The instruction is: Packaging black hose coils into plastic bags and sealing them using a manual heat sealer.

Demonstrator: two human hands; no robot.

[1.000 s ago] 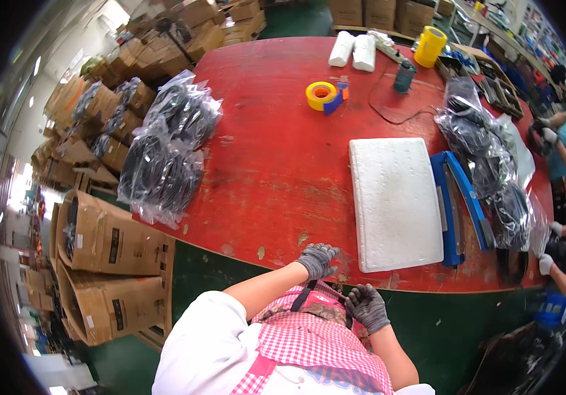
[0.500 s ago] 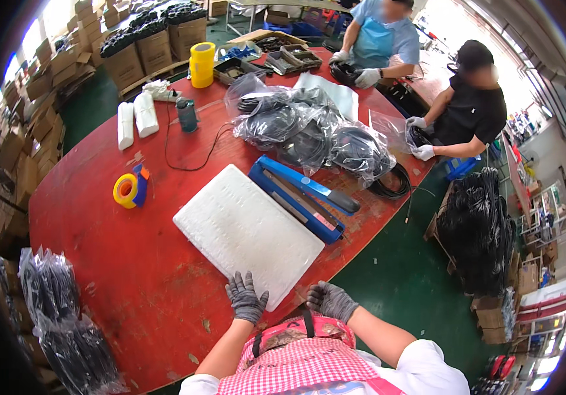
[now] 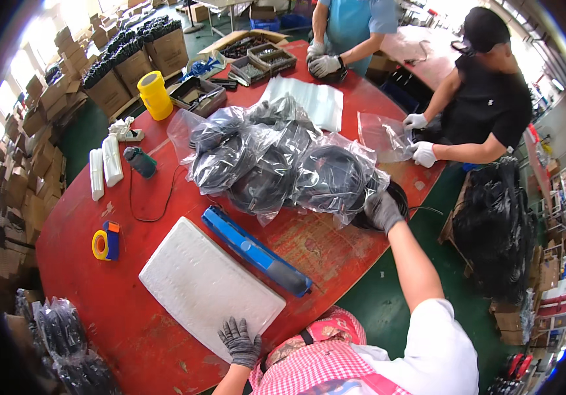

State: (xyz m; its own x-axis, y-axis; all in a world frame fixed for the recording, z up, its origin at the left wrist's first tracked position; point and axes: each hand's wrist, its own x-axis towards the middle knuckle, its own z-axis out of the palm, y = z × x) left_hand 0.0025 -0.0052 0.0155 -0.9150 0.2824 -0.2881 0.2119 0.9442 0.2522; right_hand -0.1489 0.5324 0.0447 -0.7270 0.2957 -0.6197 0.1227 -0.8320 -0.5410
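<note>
My left hand point(image 3: 240, 342), in a grey striped glove, lies with spread fingers on the near corner of a white foam board point(image 3: 210, 283). With my right arm stretched out, my right hand point(image 3: 383, 212) has its gloved fingers curled over the edge of a black cable coil in a clear plastic bag point(image 3: 335, 178), the rightmost of a heap of bagged coils point(image 3: 256, 164). Where the fingertips meet the bag is partly hidden. Between board and heap lies a long blue hand sealer point(image 3: 256, 250).
Left on the red table point(image 3: 85, 289) are a tape dispenser point(image 3: 105, 242), a dark green bottle-like object point(image 3: 139, 162), white rolls point(image 3: 105, 168) and yellow tape rolls point(image 3: 155, 95). Parts bins point(image 3: 197, 95) stand at the back. Two co-workers stand across; one holds a clear bag point(image 3: 385, 136).
My right hand has gone from near my chest out to the bagged coils. My left hand still rests on the foam board. The view has shifted, and the co-worker's bag shows more spread out.
</note>
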